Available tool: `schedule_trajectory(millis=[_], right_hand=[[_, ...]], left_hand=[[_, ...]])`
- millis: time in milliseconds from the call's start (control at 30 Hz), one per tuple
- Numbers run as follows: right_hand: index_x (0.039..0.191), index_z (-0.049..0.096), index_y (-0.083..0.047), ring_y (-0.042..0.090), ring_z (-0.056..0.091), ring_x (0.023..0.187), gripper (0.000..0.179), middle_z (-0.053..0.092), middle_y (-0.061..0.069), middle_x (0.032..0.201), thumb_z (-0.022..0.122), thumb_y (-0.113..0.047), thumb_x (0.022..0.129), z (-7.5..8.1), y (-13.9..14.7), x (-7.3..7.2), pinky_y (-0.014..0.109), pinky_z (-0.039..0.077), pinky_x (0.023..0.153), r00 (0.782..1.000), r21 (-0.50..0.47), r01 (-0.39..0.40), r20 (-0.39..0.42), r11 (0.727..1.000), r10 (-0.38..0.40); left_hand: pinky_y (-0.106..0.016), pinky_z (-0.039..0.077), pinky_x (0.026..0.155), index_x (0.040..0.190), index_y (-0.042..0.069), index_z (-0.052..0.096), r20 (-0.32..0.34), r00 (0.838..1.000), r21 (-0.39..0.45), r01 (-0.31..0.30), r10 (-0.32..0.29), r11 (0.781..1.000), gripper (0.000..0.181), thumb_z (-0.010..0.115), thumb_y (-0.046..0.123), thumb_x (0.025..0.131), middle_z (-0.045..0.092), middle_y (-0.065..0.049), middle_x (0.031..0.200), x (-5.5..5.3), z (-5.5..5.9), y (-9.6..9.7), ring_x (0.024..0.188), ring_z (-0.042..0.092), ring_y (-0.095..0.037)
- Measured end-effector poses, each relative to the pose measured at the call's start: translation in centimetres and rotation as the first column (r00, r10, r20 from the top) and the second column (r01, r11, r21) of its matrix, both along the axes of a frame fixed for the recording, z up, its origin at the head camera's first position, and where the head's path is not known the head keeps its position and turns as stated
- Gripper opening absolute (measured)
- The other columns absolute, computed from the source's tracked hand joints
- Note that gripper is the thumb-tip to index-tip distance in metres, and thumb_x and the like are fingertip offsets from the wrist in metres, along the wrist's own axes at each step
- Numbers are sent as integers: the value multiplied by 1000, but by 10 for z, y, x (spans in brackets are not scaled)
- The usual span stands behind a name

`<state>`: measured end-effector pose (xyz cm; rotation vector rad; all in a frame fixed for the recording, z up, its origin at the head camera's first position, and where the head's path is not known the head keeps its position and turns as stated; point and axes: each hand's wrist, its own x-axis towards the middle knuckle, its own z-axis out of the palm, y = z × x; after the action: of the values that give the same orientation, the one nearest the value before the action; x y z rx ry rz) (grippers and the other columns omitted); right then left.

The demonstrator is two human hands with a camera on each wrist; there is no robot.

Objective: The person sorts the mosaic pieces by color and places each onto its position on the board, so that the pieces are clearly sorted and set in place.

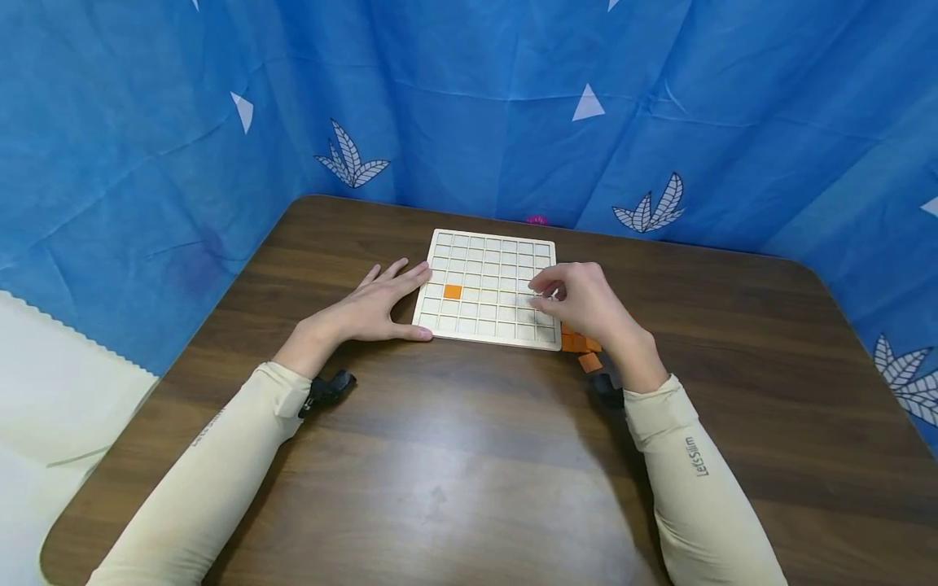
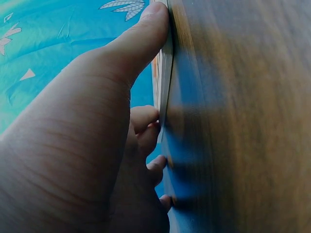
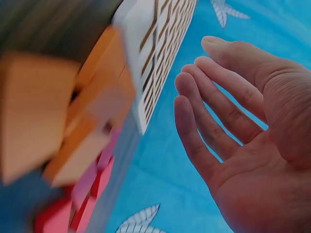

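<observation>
A pale square grid board (image 1: 469, 334) lies on the table, with one orange square tile (image 1: 453, 291) in a cell on its left side. My left hand (image 1: 374, 309) is spread at the board's left edge, thumb at the near left corner and fingertips touching the side. In the left wrist view the thumb (image 2: 146, 39) rests along the board's edge. Over the board's right side hovers my right hand (image 1: 586, 301), fingers gently bent and apart from the thumb. The right wrist view shows nothing in that hand (image 3: 243, 136). Several orange tiles (image 1: 589, 362) lie beside the board, partly hidden under the right hand.
Several red and pink pieces (image 3: 82, 204) lie beyond the orange blocks (image 3: 34, 111) in the right wrist view. The brown wooden table (image 1: 440, 472) ends at a blue patterned curtain (image 1: 476, 106) behind the board. A white surface (image 1: 51, 423) is at the left.
</observation>
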<state>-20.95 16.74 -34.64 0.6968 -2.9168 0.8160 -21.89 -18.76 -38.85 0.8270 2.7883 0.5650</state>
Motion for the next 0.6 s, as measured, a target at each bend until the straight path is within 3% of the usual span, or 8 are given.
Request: schedule_trajectory(millis=[267,600], right_hand=[[112,80,-5,25,71,90,21,79,10,101,82,-15,93,-1,35,11,44,61,84,998,26,54,14,998,-54],[114,81,-8,24,71,92,21,79,8,104,81,-17,95,-2,61,26,47,60,86,999,49,49,2,998,-49]], left_hand=[[-64,-1,130,170,19,22,14,1000,13,5,-5,1000,110,75,69,87,15,0,178,-1,-2,-2,165,3,-35],[-65,-1,129,170,19,21,6,1000,16,13,-13,1000,110,75,68,88,15,-1,178,-3,-3,-2,165,3,-35]])
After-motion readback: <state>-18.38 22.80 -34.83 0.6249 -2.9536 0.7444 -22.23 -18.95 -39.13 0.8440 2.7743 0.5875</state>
